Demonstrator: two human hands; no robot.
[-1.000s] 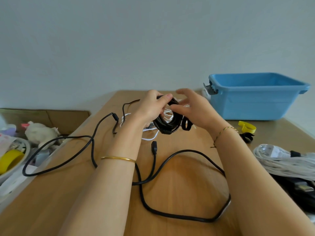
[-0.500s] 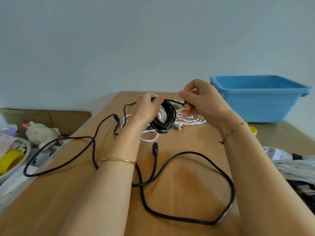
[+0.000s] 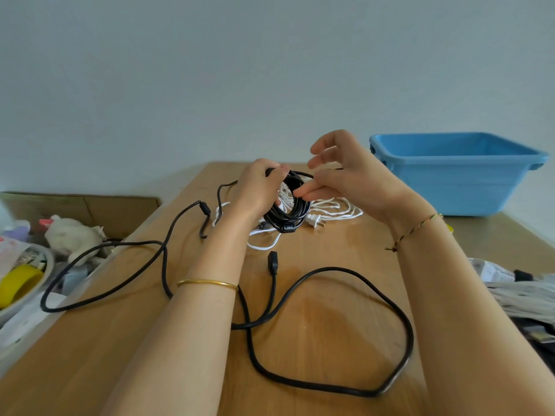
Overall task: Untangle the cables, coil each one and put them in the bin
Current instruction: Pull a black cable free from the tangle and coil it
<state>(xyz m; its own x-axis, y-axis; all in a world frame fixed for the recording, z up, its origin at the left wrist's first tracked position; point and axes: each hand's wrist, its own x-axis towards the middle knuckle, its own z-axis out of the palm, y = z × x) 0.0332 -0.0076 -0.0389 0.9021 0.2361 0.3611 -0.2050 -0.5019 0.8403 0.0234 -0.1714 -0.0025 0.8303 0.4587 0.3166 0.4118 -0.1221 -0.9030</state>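
My left hand (image 3: 258, 187) grips a coil of thin black cable (image 3: 289, 211) held upright just above the table. My right hand (image 3: 345, 175) is beside the coil, thumb and forefinger pinching its loose black end, the other fingers spread. A tangled white cable (image 3: 330, 207) with a two-pin plug lies on the table behind the coil. A thick black cable (image 3: 330, 295) sprawls in big loops across the near table and over its left edge. The blue bin (image 3: 456, 172) stands at the back right, nothing visible inside.
The wooden table (image 3: 330, 340) carries a bundled white cord and dark items (image 3: 519, 292) at the right edge. Left of the table sit a cardboard box (image 3: 99, 205), a white soft toy (image 3: 72, 238) and a bowl with yellow tape (image 3: 18, 286).
My right hand has lifted and moved back toward the coil, its fingers spreading while it keeps the cable end. The left hand holds the coil in nearly the same place.
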